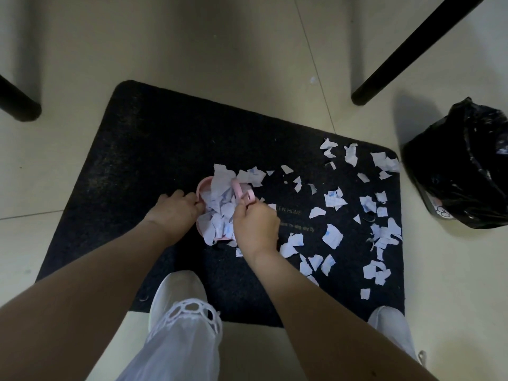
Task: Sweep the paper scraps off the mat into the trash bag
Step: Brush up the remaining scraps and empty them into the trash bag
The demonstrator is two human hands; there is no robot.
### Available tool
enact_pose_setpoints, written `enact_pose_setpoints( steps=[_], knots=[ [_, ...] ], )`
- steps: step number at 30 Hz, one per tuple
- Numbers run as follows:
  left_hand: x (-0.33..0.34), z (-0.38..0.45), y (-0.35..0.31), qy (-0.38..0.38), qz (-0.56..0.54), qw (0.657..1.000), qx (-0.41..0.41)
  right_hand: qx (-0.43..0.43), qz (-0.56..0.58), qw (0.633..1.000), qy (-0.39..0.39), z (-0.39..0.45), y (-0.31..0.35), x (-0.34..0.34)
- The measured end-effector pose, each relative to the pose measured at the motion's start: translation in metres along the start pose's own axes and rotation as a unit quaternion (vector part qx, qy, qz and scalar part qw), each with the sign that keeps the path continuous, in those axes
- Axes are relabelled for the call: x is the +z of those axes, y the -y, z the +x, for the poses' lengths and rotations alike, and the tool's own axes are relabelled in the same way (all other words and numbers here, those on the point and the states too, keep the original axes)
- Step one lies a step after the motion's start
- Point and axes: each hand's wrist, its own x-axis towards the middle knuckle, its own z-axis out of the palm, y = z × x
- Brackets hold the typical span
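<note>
Your left hand grips the pink dustpan, heaped with scraps; your right hand is closed around the pink brush handle. The mat's left half looks swept, but loose paper scraps litter the right half. The trash bag stands just past that right edge, with bare floor between

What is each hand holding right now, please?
Left hand: closed on the pink dustpan.
Right hand: closed on the pink brush.
</note>
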Motion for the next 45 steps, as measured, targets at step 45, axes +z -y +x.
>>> enact_pose_setpoints(
  steps=[45],
  knots=[
    [-0.371, 0.125, -0.267, -0.243, -0.005, 0.945, 0.217, -0.072, 0.133, 0.933, -0.326, 0.136, -0.181, -0.454]
  ],
)
